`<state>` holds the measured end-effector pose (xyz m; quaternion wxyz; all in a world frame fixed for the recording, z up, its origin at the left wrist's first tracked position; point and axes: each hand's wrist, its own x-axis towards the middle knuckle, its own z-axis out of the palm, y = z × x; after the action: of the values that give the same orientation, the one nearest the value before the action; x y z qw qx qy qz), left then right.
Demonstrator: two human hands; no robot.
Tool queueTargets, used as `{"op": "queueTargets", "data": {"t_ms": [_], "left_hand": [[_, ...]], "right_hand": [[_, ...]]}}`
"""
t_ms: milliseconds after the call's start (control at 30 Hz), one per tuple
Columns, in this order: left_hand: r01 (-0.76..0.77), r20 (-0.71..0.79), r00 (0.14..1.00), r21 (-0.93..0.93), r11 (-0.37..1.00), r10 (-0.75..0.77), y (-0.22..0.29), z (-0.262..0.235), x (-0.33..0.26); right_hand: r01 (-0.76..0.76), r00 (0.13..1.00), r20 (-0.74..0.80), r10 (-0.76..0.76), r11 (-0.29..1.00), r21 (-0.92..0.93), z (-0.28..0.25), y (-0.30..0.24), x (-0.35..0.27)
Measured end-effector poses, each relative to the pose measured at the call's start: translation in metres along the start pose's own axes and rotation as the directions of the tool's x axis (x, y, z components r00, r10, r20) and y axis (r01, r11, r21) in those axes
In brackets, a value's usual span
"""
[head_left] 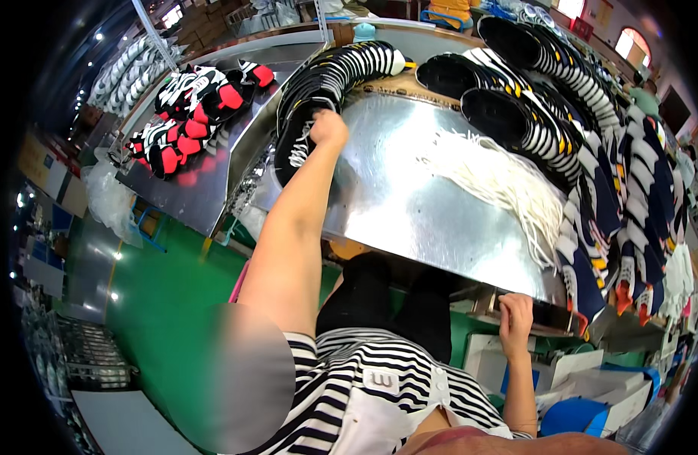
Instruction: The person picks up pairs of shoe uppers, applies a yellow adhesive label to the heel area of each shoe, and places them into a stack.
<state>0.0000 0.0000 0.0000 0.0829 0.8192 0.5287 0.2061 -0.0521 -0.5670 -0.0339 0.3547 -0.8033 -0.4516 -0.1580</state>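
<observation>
While the left hand (330, 130) reaches to the L end of the metal tabletop (394, 205), its fingers are bent down at a black shoe upper (292, 140), nearest one in a curved row of nested uppers (349, 68); can't tell if they're pinching anything, tips hidden. That upper sits at the tabletop's L edge, dark & soft-looking, w/ white lace (298, 155) zigzagged down its front; the row arcs from there along the tabletop's far L side, pale rims stacked like ribs.

Right hand (517, 315) is just off the tabletop's near edge, R side, fingers loosely curled & close tog.; can't tell if anything's btwn them.

Tabletop = smooth, shiny sheet w/ bright glare. On its R half: a loose bundle of white laces (500, 178), matte, cord-like, strands fanned. Beyond the tabletop's far R edge: more stacked black uppers (500, 117), oval openings, white/yellow trim. Off its R end: navy-&-white shoe pieces (650, 246) in overlapping rows, some w/ orange tips. L of the tabletop: dark metal side table (201, 201) w/ a pile of red, black & white pieces (193, 114), rounded red ends.
</observation>
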Motion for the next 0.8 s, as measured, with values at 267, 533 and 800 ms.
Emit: {"op": "queueTargets", "data": {"t_ms": [267,533,800], "left_hand": [[0.213,0.069,0.973,-0.641,0.737,-0.222,0.020,0.046,0.093],[0.315,0.385,0.849,-0.919,-0.237,-0.361,0.043,0.038,0.079],[0.440,0.500,0.799,-0.865,-0.242,-0.335,0.020,0.026,0.115]], "right_hand": [[0.041,0.990,0.125,-0.066,0.980,0.193,0.066,-0.011,0.206],[0.073,0.994,0.069,-0.087,0.979,0.189,0.296,0.097,0.544],[-0.105,0.949,0.304,0.079,0.992,0.069,0.430,0.129,0.681]]}}
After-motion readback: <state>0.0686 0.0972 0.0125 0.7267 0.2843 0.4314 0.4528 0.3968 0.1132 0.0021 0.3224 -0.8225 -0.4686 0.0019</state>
